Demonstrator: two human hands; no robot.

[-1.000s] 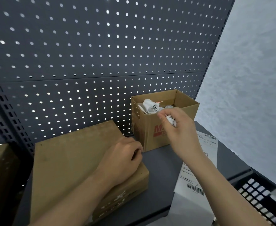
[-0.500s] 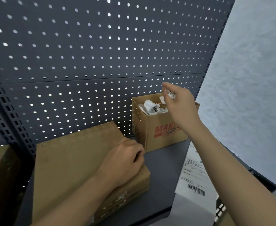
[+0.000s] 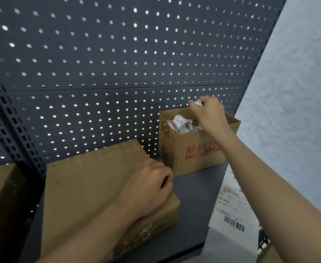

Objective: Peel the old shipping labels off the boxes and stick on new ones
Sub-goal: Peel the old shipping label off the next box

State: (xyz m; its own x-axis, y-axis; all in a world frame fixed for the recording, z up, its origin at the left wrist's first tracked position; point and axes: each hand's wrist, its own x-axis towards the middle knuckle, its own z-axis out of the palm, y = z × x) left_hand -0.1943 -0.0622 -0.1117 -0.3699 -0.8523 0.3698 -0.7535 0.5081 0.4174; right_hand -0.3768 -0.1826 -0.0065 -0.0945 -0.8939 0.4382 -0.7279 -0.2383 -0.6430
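Note:
A flat brown cardboard box [image 3: 84, 188] lies on the dark shelf, its top bare of any label. My left hand [image 3: 148, 188] rests on the box's right front corner with fingers curled under. A small open carton with red lettering [image 3: 197, 150] stands behind it, holding several crumpled white label scraps [image 3: 182, 124]. My right hand [image 3: 208, 113] is above that carton's opening, pinching a crumpled white label scrap [image 3: 198, 103]. A sheet of white shipping labels with barcodes [image 3: 231, 211] lies at the shelf's right front, partly under my right forearm.
A dark perforated back panel [image 3: 118, 54] rises behind the shelf [image 3: 193, 196]. Another brown box [image 3: 2, 202] sits at the far left. A pale wall [image 3: 298, 92] is to the right.
My right hand carried the crumpled scrap up from in front of the small carton to above its opening. My left hand stayed on the flat box.

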